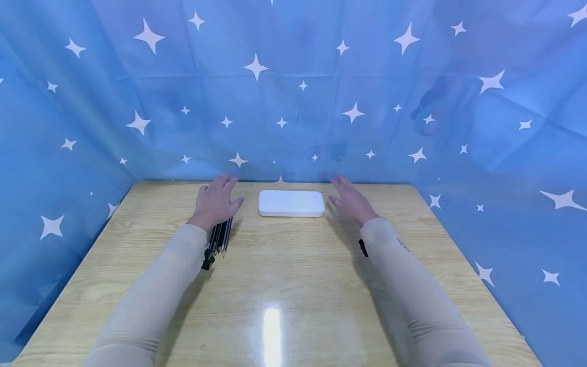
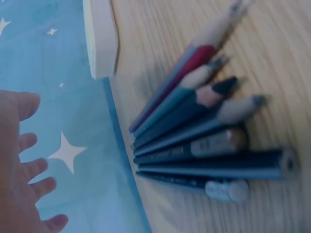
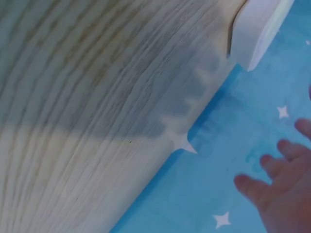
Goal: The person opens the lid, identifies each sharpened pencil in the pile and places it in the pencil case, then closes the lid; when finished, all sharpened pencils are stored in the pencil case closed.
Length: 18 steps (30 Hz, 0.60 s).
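Observation:
A white rounded box point(image 1: 291, 203) lies at the far side of the table, between my two hands. My left hand point(image 1: 214, 203) is spread to the box's left, above a bundle of pencils point(image 1: 221, 237) and holding nothing. In the left wrist view several pencils point(image 2: 194, 126) lie side by side, mostly dark, one with a red and grey barrel point(image 2: 180, 75); some show sharpened tips, others blunt ends. To the right of the box, my right hand point(image 1: 352, 201) hovers with its fingers extended and apart, also holding nothing. The box's end point(image 3: 252, 36) shows in the right wrist view.
The light wood table point(image 1: 284, 275) ends at a blue curtain point(image 1: 298, 102) with white stars, which hangs behind it and along both sides. A bright light reflection falls on the near part of the tabletop. Dark straps sit at both wrists.

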Tool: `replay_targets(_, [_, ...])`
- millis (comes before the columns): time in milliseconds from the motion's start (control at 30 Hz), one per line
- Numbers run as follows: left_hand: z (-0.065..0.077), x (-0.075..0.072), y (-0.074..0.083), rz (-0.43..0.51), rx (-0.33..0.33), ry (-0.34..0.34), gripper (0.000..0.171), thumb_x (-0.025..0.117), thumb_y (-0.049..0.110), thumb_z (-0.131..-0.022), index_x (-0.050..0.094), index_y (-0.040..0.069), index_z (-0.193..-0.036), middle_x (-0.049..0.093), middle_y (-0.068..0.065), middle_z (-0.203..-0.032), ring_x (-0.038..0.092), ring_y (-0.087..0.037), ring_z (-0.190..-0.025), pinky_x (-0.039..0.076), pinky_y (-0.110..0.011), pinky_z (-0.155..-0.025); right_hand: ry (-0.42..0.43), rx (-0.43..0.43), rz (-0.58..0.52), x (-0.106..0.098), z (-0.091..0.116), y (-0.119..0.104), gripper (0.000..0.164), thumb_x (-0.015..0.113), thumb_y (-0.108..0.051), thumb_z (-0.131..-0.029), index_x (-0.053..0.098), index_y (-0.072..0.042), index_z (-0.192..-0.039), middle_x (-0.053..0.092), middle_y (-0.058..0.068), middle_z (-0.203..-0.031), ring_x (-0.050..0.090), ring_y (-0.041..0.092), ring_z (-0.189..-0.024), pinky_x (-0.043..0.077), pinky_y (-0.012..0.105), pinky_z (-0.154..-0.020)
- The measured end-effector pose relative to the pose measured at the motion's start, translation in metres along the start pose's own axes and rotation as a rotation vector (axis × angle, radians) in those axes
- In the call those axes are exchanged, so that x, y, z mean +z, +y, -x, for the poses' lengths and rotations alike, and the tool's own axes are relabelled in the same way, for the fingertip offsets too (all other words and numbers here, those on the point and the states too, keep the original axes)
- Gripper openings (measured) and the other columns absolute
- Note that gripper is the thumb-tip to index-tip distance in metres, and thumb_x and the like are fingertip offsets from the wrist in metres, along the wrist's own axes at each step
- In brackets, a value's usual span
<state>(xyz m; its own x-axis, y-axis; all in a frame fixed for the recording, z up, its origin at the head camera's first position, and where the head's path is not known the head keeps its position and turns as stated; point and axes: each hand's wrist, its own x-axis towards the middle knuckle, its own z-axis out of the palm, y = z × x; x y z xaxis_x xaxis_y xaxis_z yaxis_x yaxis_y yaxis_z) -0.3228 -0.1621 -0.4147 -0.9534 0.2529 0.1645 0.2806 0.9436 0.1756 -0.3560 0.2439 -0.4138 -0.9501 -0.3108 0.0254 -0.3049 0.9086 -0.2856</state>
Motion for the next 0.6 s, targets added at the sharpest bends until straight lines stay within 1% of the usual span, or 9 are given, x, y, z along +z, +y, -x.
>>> replay_targets(33, [-0.001, 0.001, 0.002, 0.004, 0.014, 0.004, 0.070, 0.043, 0.051, -0.105, 0.025, 0.014, -0.161, 0.024, -0.017, -0.164, 0.024, -0.039, -0.149, 0.029, -0.068, -0.110, -0.016, -0.011, -0.013, 0.001, -0.001, -0.001, 0.065, 0.040, -0.040, -0.110, 0.019, -0.010, -0.163, 0.005, 0.016, -0.169, 0.013, 0.041, -0.153, 0.022, 0.061, -0.118])
replay_targets(100, [-0.004, 0.005, 0.006, 0.012, 0.037, 0.010, 0.070, 0.046, 0.050, -0.104, 0.028, 0.013, -0.161, 0.029, -0.016, -0.163, 0.028, -0.038, -0.148, 0.033, -0.068, -0.108, -0.051, -0.027, -0.043, 0.003, -0.004, -0.003, 0.063, 0.041, -0.038, -0.110, 0.022, -0.009, -0.162, 0.008, 0.016, -0.169, 0.017, 0.041, -0.152, 0.022, 0.060, -0.119])
replay_targets(167, [-0.007, 0.008, 0.008, 0.038, 0.053, 0.005, 0.069, 0.050, 0.048, -0.103, 0.031, 0.012, -0.159, 0.032, -0.016, -0.161, 0.030, -0.038, -0.147, 0.033, -0.068, -0.107, -0.084, -0.052, -0.062, 0.005, -0.008, -0.008, 0.061, 0.043, -0.034, -0.110, 0.024, -0.007, -0.161, 0.013, 0.017, -0.168, 0.020, 0.040, -0.151, 0.021, 0.057, -0.121])
replay_targets(233, [-0.010, 0.010, 0.012, 0.059, 0.061, -0.017, 0.070, 0.052, 0.049, -0.103, 0.033, 0.012, -0.159, 0.033, -0.016, -0.161, 0.030, -0.038, -0.147, 0.032, -0.068, -0.109, -0.117, -0.074, -0.066, 0.007, -0.011, -0.013, 0.059, 0.044, -0.031, -0.109, 0.026, -0.007, -0.161, 0.017, 0.017, -0.167, 0.022, 0.038, -0.151, 0.021, 0.055, -0.121])
replay_targets(367, [-0.015, 0.018, 0.018, 0.095, 0.073, -0.072, 0.075, 0.055, 0.054, -0.100, 0.034, 0.010, -0.158, 0.033, -0.017, -0.161, 0.029, -0.038, -0.148, 0.029, -0.068, -0.111, -0.180, -0.117, -0.045, 0.009, -0.018, -0.022, 0.059, 0.052, -0.021, -0.106, 0.030, -0.009, -0.160, 0.024, 0.016, -0.166, 0.026, 0.036, -0.151, 0.027, 0.054, -0.119])
replay_targets(433, [-0.019, 0.023, 0.019, 0.119, 0.081, -0.085, 0.080, 0.057, 0.056, -0.098, 0.033, 0.009, -0.158, 0.033, -0.017, -0.161, 0.030, -0.038, -0.147, 0.029, -0.069, -0.111, -0.198, -0.134, -0.021, 0.012, -0.023, -0.024, 0.062, 0.055, -0.017, -0.103, 0.031, -0.010, -0.160, 0.023, 0.015, -0.166, 0.026, 0.034, -0.151, 0.029, 0.052, -0.119])
replay_targets(500, [-0.023, 0.026, 0.022, 0.145, 0.079, -0.099, 0.083, 0.061, 0.057, -0.096, 0.032, 0.010, -0.159, 0.033, -0.016, -0.161, 0.029, -0.038, -0.148, 0.028, -0.069, -0.112, -0.223, -0.137, -0.018, 0.014, -0.029, -0.027, 0.065, 0.056, -0.015, -0.100, 0.030, -0.010, -0.160, 0.020, 0.014, -0.167, 0.023, 0.033, -0.152, 0.029, 0.052, -0.119])
replay_targets(600, [-0.027, 0.030, 0.026, 0.186, 0.080, -0.132, 0.088, 0.067, 0.057, -0.093, 0.031, 0.012, -0.159, 0.034, -0.013, -0.162, 0.029, -0.037, -0.148, 0.027, -0.069, -0.112, -0.277, -0.127, -0.043, 0.017, -0.036, -0.031, 0.074, 0.055, -0.010, -0.094, 0.026, -0.013, -0.162, 0.012, 0.011, -0.169, 0.014, 0.031, -0.155, 0.023, 0.051, -0.121])
